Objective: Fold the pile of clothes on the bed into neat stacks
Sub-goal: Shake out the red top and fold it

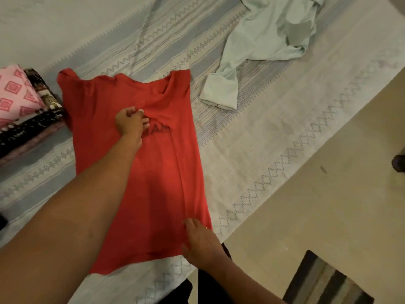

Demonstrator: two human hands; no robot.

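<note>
A red T-shirt (105,128) lies spread on the bed, its right side folded inward along its length. My left hand (131,121) pinches a fold of the red cloth near the chest. At the shirt's bottom right corner my right hand (200,240) grips the hem at the folded edge. A crumpled pale green shirt (260,40) lies unfolded at the far right of the bed. A stack of folded clothes (24,110), pink patterned on top with dark patterned pieces beneath, sits at the left edge.
The bedspread (274,132) is pale with blue bands and diamond borders. Its edge runs diagonally at the right, with beige floor (328,205) beyond. A striped mat (324,284) lies on the floor at bottom right.
</note>
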